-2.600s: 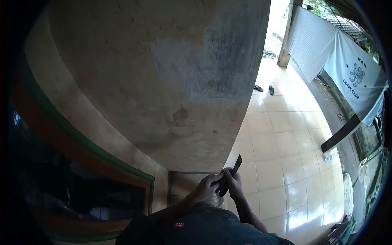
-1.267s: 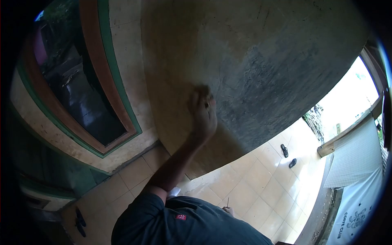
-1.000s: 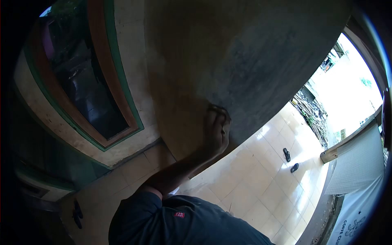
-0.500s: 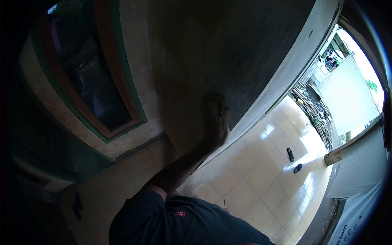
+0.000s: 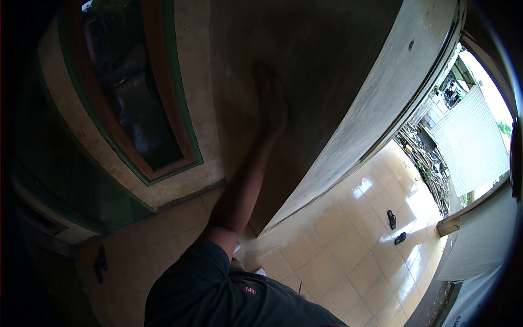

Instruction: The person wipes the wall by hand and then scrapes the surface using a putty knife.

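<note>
My left hand [image 5: 269, 103] is raised against the dark wall [image 5: 321, 71], in deep shade. Its fingers look stretched out and point up along the surface; nothing can be made out in it. The bare forearm runs up from the short sleeve of a dark shirt [image 5: 207, 283] with a small red logo. My right hand is not in view.
A green and brown framed window [image 5: 136, 103] is on the left. Beige floor tiles [image 5: 338, 256] reach to the right, with black sandals [image 5: 391, 219] on them. Another dark pair [image 5: 101, 265] lies at lower left. A wooden post [image 5: 449, 226] and pale mesh sheeting [image 5: 471, 141] stand at right.
My left hand has moved up and slightly left along the wall, its fingers now straighter than when they were bent. The arm is more extended, and the view has shifted a little.
</note>
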`<state>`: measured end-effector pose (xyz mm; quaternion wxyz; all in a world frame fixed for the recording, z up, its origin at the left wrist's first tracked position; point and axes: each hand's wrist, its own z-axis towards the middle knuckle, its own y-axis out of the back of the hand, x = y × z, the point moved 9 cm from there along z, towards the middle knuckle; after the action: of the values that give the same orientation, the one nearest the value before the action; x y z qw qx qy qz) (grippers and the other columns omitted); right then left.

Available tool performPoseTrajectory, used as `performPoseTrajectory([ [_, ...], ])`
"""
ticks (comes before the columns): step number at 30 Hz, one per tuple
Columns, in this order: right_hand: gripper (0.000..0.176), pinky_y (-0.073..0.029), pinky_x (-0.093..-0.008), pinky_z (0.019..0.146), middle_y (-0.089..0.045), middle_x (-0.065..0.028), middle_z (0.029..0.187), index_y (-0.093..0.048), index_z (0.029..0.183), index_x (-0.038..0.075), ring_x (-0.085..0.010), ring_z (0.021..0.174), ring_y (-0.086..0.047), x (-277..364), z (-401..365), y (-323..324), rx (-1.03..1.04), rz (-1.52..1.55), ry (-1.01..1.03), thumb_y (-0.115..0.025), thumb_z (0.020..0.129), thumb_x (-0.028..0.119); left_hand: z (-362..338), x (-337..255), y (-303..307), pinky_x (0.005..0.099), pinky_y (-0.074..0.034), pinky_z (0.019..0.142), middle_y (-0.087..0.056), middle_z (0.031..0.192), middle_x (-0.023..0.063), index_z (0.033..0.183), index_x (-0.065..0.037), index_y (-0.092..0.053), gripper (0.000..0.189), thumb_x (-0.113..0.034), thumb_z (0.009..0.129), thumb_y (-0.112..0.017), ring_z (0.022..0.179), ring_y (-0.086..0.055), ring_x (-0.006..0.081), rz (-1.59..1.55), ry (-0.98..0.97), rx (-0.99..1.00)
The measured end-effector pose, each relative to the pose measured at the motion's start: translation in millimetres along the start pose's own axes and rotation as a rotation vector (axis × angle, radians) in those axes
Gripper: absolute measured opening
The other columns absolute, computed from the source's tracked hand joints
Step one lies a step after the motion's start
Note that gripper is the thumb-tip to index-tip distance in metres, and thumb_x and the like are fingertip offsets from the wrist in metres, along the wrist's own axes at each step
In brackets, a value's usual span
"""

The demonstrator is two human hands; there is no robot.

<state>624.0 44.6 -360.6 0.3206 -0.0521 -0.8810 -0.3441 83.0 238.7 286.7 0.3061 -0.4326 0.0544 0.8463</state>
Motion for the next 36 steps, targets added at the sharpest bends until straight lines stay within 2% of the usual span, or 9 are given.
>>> performPoseTrajectory([
  [2,0.020,-0.045,-0.0341,0.046,-0.060,-0.0113,0.063,-0.065,0.097,-0.003,-0.0219,0.047,-0.056,-128,43,-60,0.004,-0.090,0.061,-0.055,0.085,0.010,45,10,9,0.0333,-0.003,0.117,-0.006,0.154,0.0181,0.146,0.003,-0.009,0.055,-0.024,0.101,-0.026,0.143,-0.002,0.0277,-0.255,0.228,-0.071],
  [3,0.020,-0.045,-0.0341,0.046,-0.060,-0.0113,0.063,-0.065,0.097,-0.003,-0.0219,0.047,-0.056,-115,25,1,0.003,-0.087,0.063,-0.055,0.085,0.010,35,13,6,0.0333,-0.003,0.117,-0.006,0.154,0.0181,0.146,0.003,-0.009,0.055,-0.024,0.101,-0.026,0.143,-0.002,0.0277,-0.254,0.226,-0.069],
  [5,0.024,-0.051,-0.0343,0.055,-0.067,-0.0125,0.072,-0.066,0.105,0.001,-0.0233,0.057,-0.063,-68,-22,-12,-0.075,0.925,-0.731,-0.058,0.085,0.011,-15,-22,-11,0.0349,0.000,0.116,-0.002,0.155,0.0183,0.146,0.003,-0.008,0.055,-0.019,0.099,-0.026,0.144,0.001,0.0284,0.120,-0.212,0.048],
  [6,0.024,-0.051,-0.0343,0.055,-0.067,-0.0125,0.072,-0.066,0.105,0.001,-0.0233,0.057,-0.063,-77,-21,-15,-0.081,0.928,-0.719,-0.058,0.085,0.011,-61,-37,-20,0.0361,0.001,0.116,0.000,0.155,0.0184,0.146,0.003,-0.007,0.057,-0.017,0.097,-0.027,0.144,0.003,0.0287,0.154,-0.166,0.122],
  [8,0.027,-0.052,-0.0337,0.059,-0.070,-0.0125,0.079,-0.066,0.108,0.004,-0.0228,0.064,-0.066,-150,49,-75,0.163,-0.143,-0.066,-0.061,0.083,0.013,-107,-56,-26,0.0372,0.002,0.116,0.002,0.155,0.0185,0.147,0.003,-0.006,0.058,-0.014,0.095,-0.028,0.144,0.005,0.0291,0.194,-0.121,0.191],
  [18,0.027,-0.054,-0.0360,0.074,-0.069,-0.0179,0.091,-0.068,0.102,0.008,-0.0304,0.088,-0.067,-78,10,18,0.049,0.177,-0.405,-0.065,0.080,0.024,-11,-103,-22,0.0404,-0.002,0.116,-0.011,0.153,0.0209,0.145,0.001,-0.021,0.052,-0.024,0.100,-0.026,0.143,-0.007,0.0318,0.205,-0.406,0.170],
  [23,0.024,-0.051,-0.0360,0.057,-0.067,-0.0160,0.073,-0.067,0.096,0.003,-0.0249,0.062,-0.066,-125,55,-43,0.013,-0.367,0.231,-0.064,0.082,0.022,-36,19,5,0.0411,-0.005,0.116,-0.014,0.153,0.0199,0.144,0.001,-0.023,0.051,-0.026,0.101,-0.025,0.143,-0.007,0.0315,0.149,-0.288,0.012],
  [27,0.020,-0.046,-0.0376,0.045,-0.056,-0.0111,0.057,-0.065,0.086,0.001,-0.0252,0.046,-0.055,-92,33,-34,0.011,-0.304,0.366,-0.061,0.083,0.020,17,-39,-4,0.0434,-0.004,0.116,-0.014,0.153,0.0202,0.144,0.000,-0.024,0.050,-0.026,0.101,-0.024,0.143,-0.007,0.0312,0.285,-0.368,0.064],
  [36,0.020,-0.049,-0.0364,0.054,-0.061,-0.0139,0.068,-0.066,0.092,0.003,-0.0267,0.058,-0.060,10,30,6,0.018,0.002,0.001,-0.062,0.083,0.020,-62,13,-1,0.0420,0.000,0.115,-0.007,0.155,0.0159,0.146,-0.001,-0.019,0.053,-0.028,0.100,-0.021,0.144,-0.001,0.0282,0.212,-0.274,0.035],
])
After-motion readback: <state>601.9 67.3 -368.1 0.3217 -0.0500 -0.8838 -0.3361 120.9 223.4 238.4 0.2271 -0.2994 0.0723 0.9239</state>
